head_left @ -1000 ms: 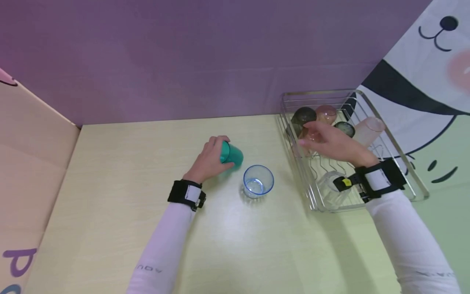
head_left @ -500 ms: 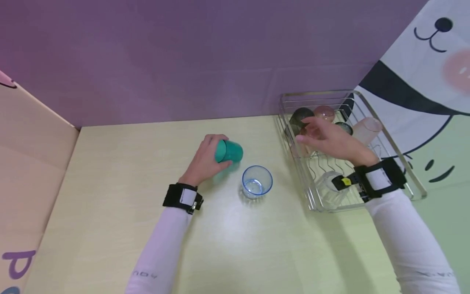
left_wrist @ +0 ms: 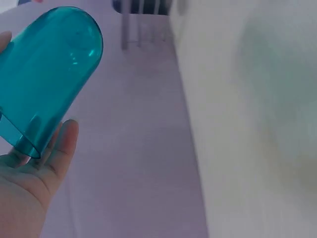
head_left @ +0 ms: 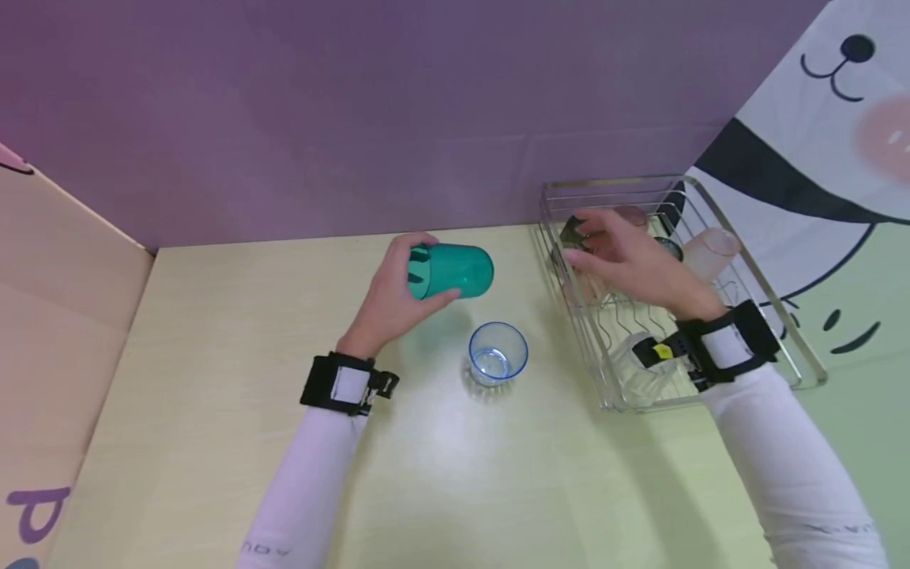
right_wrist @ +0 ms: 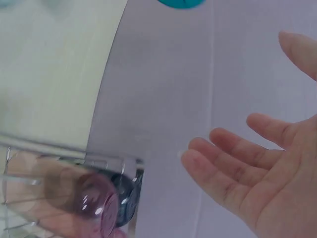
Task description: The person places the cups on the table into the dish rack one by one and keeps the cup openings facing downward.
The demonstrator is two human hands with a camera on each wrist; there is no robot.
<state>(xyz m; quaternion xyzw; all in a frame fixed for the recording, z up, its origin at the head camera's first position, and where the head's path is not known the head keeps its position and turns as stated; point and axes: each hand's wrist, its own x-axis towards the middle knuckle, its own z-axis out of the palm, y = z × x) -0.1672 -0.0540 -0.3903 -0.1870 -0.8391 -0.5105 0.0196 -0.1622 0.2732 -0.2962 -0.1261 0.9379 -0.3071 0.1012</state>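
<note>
My left hand (head_left: 389, 296) grips a translucent green cup (head_left: 458, 269) between thumb and fingers, holding it on its side above the table with its base toward the right. In the left wrist view the green cup (left_wrist: 54, 64) appears close up, apart from the tabletop. A clear blue-rimmed glass (head_left: 498, 359) stands upright on the table, just below and right of the cup. My right hand (head_left: 636, 261) hovers over the wire rack (head_left: 611, 182), fingers spread and loosely bent, holding nothing. In the right wrist view its palm (right_wrist: 292, 183) shows bare.
Inside the rack lie several glasses: a pale pink one (head_left: 711, 251), a clear one (head_left: 636, 371), and dark ones partly hidden by my right hand. A purple wall (head_left: 355, 118) borders the table's back; a pale panel (head_left: 57, 316) rises on the left.
My left hand has lifted the green cup off the tabletop and turned it onto its side, base pointing right. My right hand has shifted slightly up and left above the rack.
</note>
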